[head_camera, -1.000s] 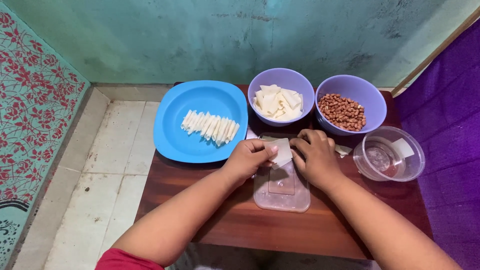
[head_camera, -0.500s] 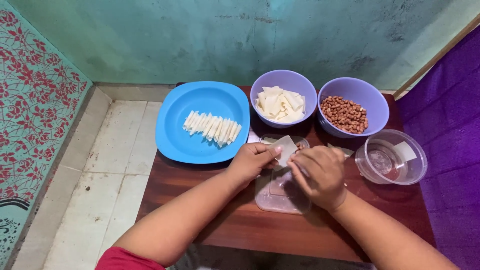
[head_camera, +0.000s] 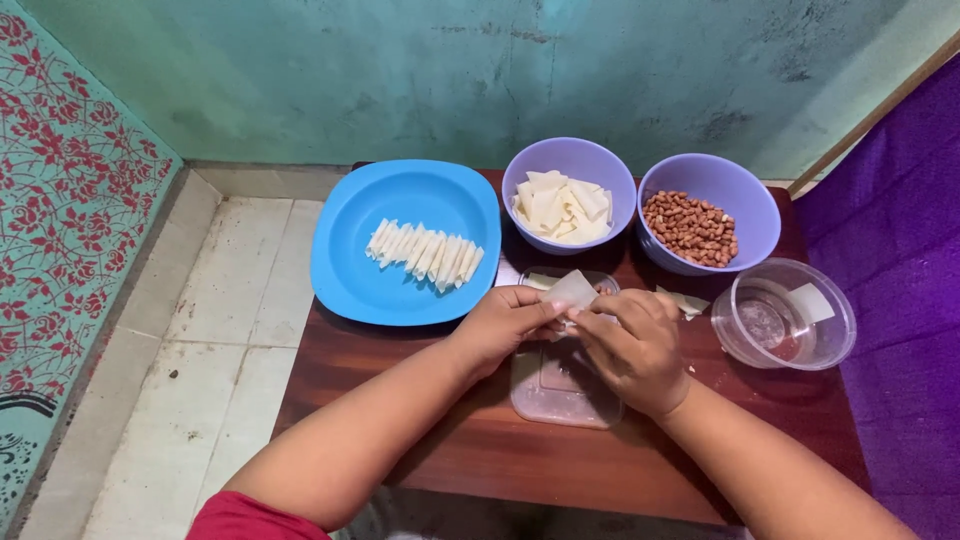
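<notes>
**White wrapper pinched between two hands**

Blue plate sits far left on the brown wooden table. On it lies a neat row of thin white rolls, side by side.

Next comes the left hand. Its fingers pinch the left edge of a small white wrapper. The wrapper is held up just above a clear flat lid in the middle of the table, on the near side of the bowls. The right hand pinches the wrapper's right side, and its fingers are curled in close. Both hands touch each other around the wrapper.

Far behind the hands stands a purple bowl full of white wrapper pieces. To its right is a second purple bowl with brown peanuts. Far right is a clear round tub with a white scrap on its rim.

The thin wrapper could tear if the fingers pull too hard. Anything tucked inside could slip out onto the lid if the hands tilt it.

The fingers hide most of the wrapper, so I cannot tell if something is inside it. A little wet spot in the clear tub is hard to make out. The near edge of the table is cut off by the arms.
</notes>
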